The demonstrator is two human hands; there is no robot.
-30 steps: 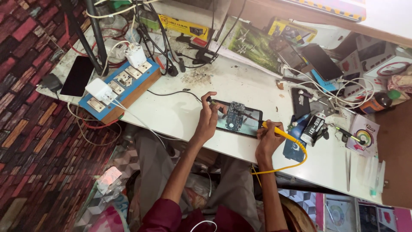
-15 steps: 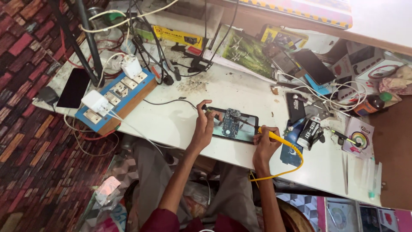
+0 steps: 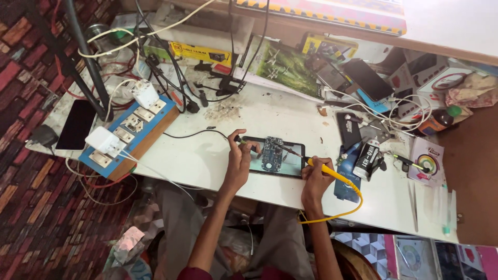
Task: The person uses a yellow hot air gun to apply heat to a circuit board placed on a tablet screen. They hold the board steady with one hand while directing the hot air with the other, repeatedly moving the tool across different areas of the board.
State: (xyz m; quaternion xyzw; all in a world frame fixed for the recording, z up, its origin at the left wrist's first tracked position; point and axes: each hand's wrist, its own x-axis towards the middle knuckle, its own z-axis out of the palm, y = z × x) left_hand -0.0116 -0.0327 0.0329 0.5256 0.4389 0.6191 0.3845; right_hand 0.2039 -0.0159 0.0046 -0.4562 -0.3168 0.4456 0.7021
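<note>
Two hands are busy over a phone lying flat near the front edge of the white table. The phone has its back off, and a small blue-grey circuit board sits across the middle of it. The right hand is closed around the yellow handle of a soldering iron, and the dark tip runs up and left onto the board. The iron's yellow cord loops off the table edge below the wrist. The left hand is at the phone's left end, fingers pinched shut on something thin and dark that I can't really make out. A thin black wire runs left from that spot.

Just right of the right hand there's a blue flat thing with a dark bottle-shaped thing lying across it, and another black phone lies face down a bit further back. Tweezers lie near the right end of the table.

Off to the left there's a blue switchboard with white sockets and two white chargers plugged in, well apart from the work. A black phone lies beside it at the far left corner. The back of the table is a pile of cables, boxes and more phones. The floor has a red and dark brick pattern.
</note>
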